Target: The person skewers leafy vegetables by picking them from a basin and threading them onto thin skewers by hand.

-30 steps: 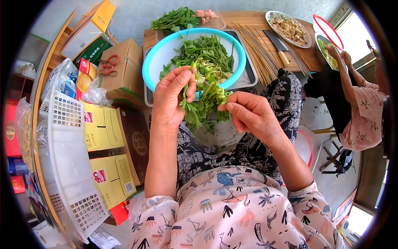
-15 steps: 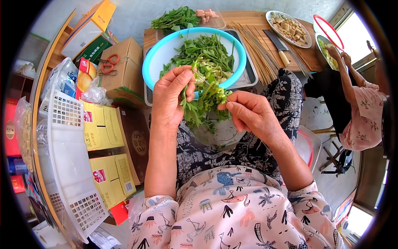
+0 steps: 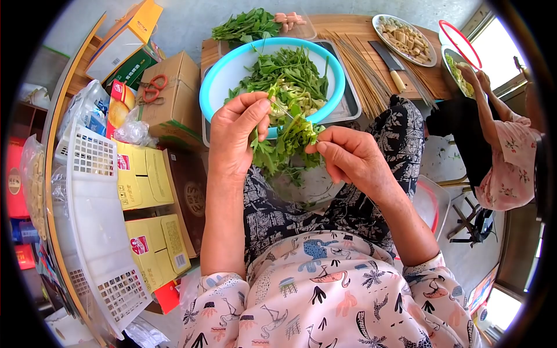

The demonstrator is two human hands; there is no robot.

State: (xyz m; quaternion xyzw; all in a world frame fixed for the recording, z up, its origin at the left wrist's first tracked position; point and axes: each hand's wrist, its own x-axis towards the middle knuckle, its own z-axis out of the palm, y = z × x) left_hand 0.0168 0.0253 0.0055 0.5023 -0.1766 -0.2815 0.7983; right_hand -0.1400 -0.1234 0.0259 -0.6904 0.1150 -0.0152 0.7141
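Note:
My left hand [image 3: 241, 127] is closed in a pinch on leafy greens in front of the near rim of a blue-rimmed basin [image 3: 207, 87]. To its right, my right hand [image 3: 351, 156] pinches the end of a thin skewer, most of which is hidden by the leaves. Between the two hands hangs a bunch of leafy greens [image 3: 284, 153], with the skewer running through it. More loose greens [image 3: 296, 72] lie inside the basin, which rests on a metal tray [image 3: 351, 101].
Thin sticks [image 3: 360, 75], a knife [image 3: 387, 62] and a plate of cut food [image 3: 406, 40] lie on the wooden table. A co-worker [image 3: 507, 151] sits at the right. Scissors [image 3: 154, 90] rest on a cardboard box [image 3: 174, 104]; a white basket [image 3: 98, 214] stands at the left.
My left hand has shifted slightly left, and a bit of thin skewer shows between it and the bunch. My right hand has barely moved.

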